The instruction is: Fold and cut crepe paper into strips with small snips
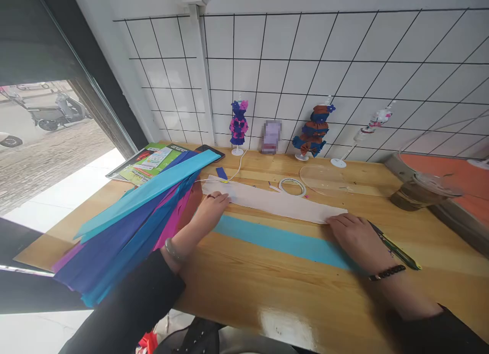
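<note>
A long pale strip of paper (275,200) stretches across the middle of the table. My left hand (213,206) has its fingers closed at the strip's left end. At the right end, my right hand (353,237) pinches the strip's near corner. Below it a light blue strip (278,241) lies flat on the wood, its right end passing under my right hand. To the left of my left arm fans a stack of blue, purple and pink crepe paper strips (126,237). A utility knife (399,251) rests just right of my right hand.
A tape roll (280,185) lies behind the pale strip, beside a clear plastic disc (321,178). Along the wall stand three decorated stands, including a blue-pink one (239,125). A drink cup (416,193) is at right, booklets (153,163) and a phone (209,151) at back left.
</note>
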{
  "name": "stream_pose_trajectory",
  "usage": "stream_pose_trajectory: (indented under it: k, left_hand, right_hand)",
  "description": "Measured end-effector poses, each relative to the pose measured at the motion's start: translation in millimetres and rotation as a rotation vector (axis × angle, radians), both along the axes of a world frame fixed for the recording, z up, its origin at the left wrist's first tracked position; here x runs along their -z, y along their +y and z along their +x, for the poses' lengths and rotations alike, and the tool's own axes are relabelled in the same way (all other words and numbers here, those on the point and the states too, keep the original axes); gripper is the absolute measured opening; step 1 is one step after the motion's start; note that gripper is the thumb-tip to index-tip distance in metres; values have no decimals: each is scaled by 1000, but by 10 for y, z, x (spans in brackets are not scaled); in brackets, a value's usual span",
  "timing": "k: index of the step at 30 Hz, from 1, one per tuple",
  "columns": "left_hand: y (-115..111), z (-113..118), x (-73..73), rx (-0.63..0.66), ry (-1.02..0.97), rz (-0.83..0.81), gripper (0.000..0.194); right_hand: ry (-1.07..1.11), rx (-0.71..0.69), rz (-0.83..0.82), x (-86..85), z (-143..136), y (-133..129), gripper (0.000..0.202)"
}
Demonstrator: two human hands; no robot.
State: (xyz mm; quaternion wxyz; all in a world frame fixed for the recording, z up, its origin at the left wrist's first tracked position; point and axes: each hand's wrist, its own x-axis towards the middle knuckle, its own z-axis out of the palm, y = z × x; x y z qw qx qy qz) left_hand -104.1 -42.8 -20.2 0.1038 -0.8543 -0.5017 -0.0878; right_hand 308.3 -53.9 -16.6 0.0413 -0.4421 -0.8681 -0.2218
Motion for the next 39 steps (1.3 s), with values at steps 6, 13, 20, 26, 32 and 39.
stream_pose_trajectory:
  k: [6, 13, 20, 26, 32, 39]
  left_hand:
    - [152, 10, -23, -69, 116, 11, 18]
    - [37, -35, -48, 10, 74, 95, 20]
    - [-173, -81, -73, 156, 94, -20, 27]
    - [-163, -98, -44, 148, 95, -44, 32]
    - [-177, -105, -29, 141, 99, -22, 35]
    - [-174, -105, -26, 148, 74, -29, 36]
  right_hand:
    - [138, -25, 0, 60, 289, -142, 24]
    - [186, 52, -52, 163, 550, -376, 26]
    - [213, 90, -110, 200, 479, -544, 32]
    - [305, 89, -115, 281, 514, -555, 33]
    - [321, 101, -98, 290, 497, -559, 31]
    - [289, 83, -75, 319, 526, -550, 31]
